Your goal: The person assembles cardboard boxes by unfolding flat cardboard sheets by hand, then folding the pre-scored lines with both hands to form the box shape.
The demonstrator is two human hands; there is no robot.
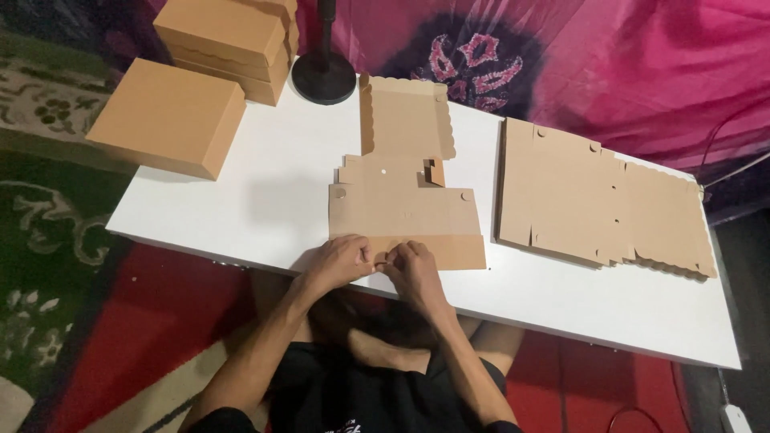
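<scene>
A flat brown cardboard box blank (pixel 405 204) lies unfolded in the middle of the white table (pixel 265 200), with a scalloped lid panel standing up at its far end. My left hand (pixel 341 261) and my right hand (pixel 413 269) meet at the near edge of the blank. Both pinch its front flap, which is folded over along the table's near side. The fingertips of the two hands almost touch each other.
A stack of flat cardboard blanks (pixel 593 196) lies to the right on the table. Folded brown boxes sit at the far left: one box (pixel 168 116) at the corner, a pile (pixel 228 40) behind it. A black round stand base (pixel 323 76) is at the back.
</scene>
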